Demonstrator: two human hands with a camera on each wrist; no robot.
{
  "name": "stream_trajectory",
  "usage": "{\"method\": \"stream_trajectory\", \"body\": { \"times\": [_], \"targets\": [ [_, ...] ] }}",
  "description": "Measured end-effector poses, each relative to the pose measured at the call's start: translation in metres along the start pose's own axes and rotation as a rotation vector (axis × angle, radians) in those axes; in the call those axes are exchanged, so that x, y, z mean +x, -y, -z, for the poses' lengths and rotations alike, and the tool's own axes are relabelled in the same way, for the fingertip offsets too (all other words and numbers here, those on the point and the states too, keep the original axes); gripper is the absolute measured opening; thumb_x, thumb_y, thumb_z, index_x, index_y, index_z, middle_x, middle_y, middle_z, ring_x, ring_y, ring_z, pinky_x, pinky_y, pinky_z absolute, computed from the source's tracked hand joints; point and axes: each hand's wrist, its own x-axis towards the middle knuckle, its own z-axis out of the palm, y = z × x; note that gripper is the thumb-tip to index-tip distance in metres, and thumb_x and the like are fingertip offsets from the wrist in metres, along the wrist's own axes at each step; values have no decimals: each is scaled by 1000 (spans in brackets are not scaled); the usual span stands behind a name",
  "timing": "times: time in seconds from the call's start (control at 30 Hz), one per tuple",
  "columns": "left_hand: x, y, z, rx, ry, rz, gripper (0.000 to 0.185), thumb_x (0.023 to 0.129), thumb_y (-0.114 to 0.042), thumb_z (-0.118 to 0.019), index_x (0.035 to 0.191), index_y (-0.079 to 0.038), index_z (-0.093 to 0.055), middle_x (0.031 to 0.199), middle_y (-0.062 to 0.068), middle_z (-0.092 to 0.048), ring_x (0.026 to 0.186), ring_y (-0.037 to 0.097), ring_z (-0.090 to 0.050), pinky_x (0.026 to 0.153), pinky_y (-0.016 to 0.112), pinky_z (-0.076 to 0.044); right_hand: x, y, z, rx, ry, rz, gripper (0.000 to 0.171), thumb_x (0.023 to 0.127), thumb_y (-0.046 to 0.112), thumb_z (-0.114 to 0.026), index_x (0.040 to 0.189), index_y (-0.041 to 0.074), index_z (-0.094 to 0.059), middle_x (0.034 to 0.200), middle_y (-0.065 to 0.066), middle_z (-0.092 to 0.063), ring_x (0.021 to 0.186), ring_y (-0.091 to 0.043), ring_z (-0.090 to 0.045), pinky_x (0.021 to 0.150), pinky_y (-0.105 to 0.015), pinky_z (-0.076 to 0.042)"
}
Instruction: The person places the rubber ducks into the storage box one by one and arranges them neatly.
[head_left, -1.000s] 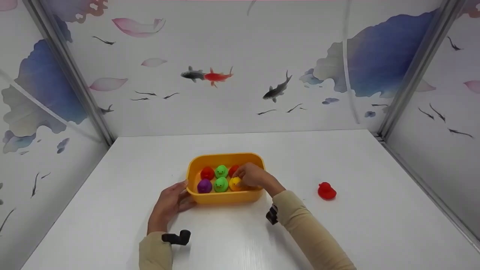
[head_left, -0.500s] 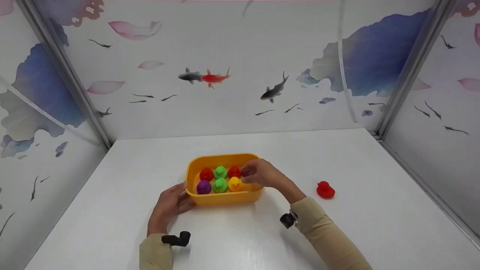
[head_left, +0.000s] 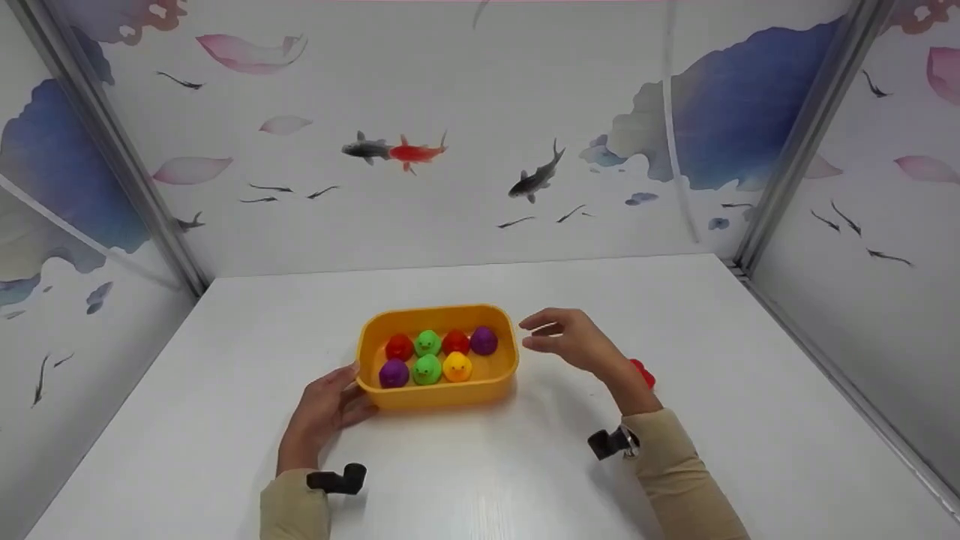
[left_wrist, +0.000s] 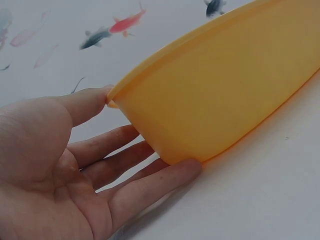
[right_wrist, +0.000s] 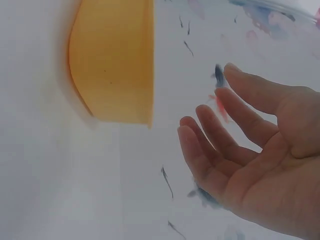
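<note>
A yellow plastic basin stands on the white table with toy ducks inside. At its left end my left hand holds it, the thumb at the rim and the fingers against the outer wall, as the left wrist view shows. In the back row are a red duck, a green duck, another red duck and a purple duck. In front sit a purple duck, a green duck and a yellow duck. My right hand, loosely spread and holding nothing, hovers right of the basin.
One more red duck lies on the table to the right, partly hidden behind my right wrist. White panels painted with fish and petals enclose the table at the back and both sides.
My right hand has let go of the purple duck at the basin's back right corner and moved out to the right over the rim. My left hand stays at the basin's left end.
</note>
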Motion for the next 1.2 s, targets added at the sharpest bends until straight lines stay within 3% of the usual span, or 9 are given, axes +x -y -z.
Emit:
{"method": "stream_trajectory", "body": {
  "times": [0.37, 0.53, 0.73, 1.2],
  "targets": [
    [-3, -1, 4, 9, 6, -13, 68, 99, -49, -56, 154, -12, -38, 153, 17, -48, 117, 22, -69, 98, 35, -57, -8, -21, 44, -15, -72, -43, 36, 96, 25, -68, 130, 14, -65, 138, -13, -61, 127, -33, -59, 108, -49, -51],
    [-2, -1, 3, -3, 5, -3, 69, 99, -48, -57, 154, -12, -38, 153, 17, -48, 116, 21, -70, 98, 35, -57, -12, -42, 60, -15, -69, -19, 41, 96, 26, -68, 133, 11, -62, 140, -16, -59, 131, -36, -56, 110, -51, -49],
    [0, 0, 0, 5, 11, -1, 71, 98, -51, -58, 154, -13, -39, 153, 17, -49, 117, 22, -69, 98, 36, -57, -23, -71, 79, -46, -93, -19, 33, 98, 18, -65, 130, 9, -63, 138, -18, -60, 133, -38, -54, 110, -53, -49],
    [1, 1, -3, 7, -19, -15, 66, 97, -52, -60, 148, -13, -47, 146, 19, -55, 111, 22, -72, 94, 35, -59, -35, -113, 99, -31, -62, -124, 42, 96, 28, -67, 132, 8, -61, 140, -18, -58, 134, -39, -51, 115, -58, -41]
  ]
}}
